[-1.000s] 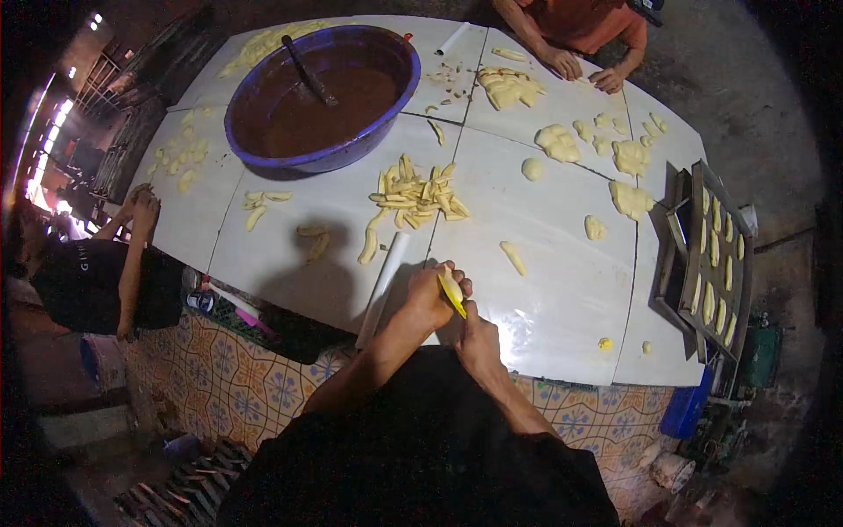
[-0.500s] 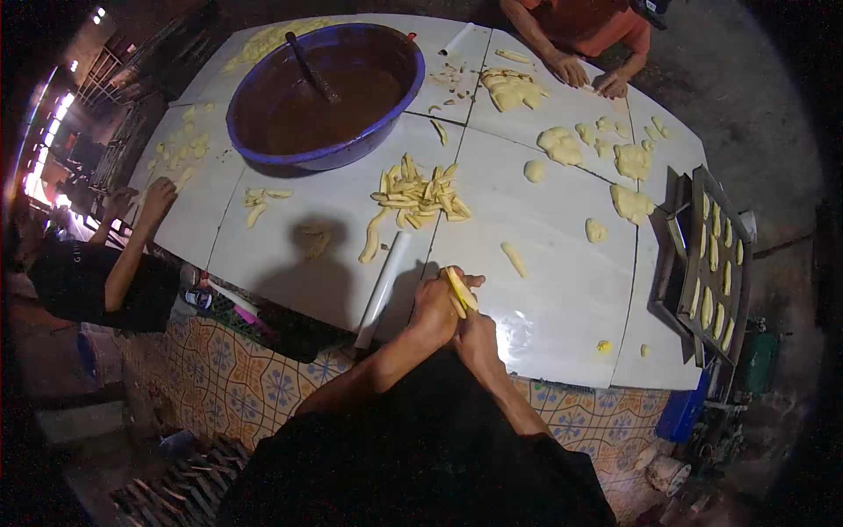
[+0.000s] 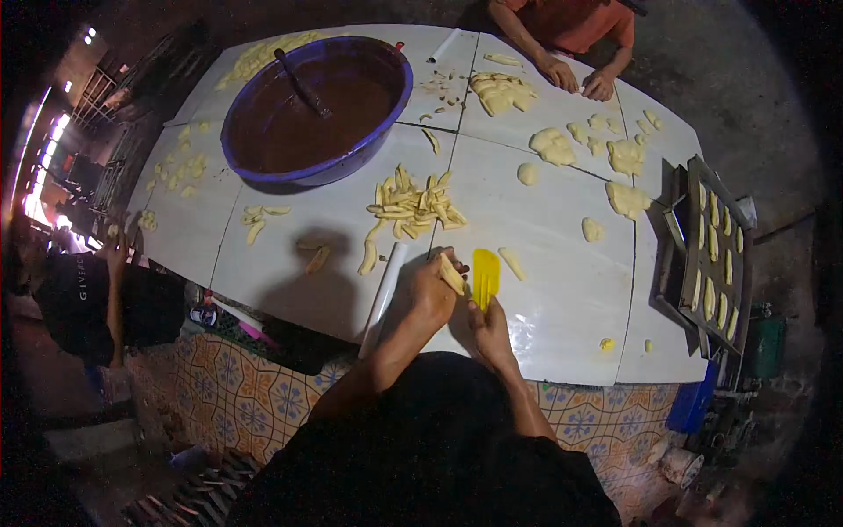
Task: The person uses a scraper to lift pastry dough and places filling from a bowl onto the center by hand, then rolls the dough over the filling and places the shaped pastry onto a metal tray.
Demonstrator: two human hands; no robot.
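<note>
My left hand is closed around a pale yellow strip that looks like a length of banana. My right hand grips the lower end of a flat yellow plastic spatula-like tool, its broad blade pointing up and away from me. Hand and tool are apart from the strip. Just right of the blade, a single pale strip lies on the table. Beyond my left hand is a heap of similar strips. A white rolling tube lies beside my left wrist.
A large purple basin of brown liquid with a dark stirrer stands far left. Dough lumps lie right of centre. Trays with filled rolls stand at the right edge. Co-workers' hands work at the far side and left.
My hands have separated. The yellow tool, earlier held together with the strip between both hands, is now upright in my right hand; the strip stays in my left.
</note>
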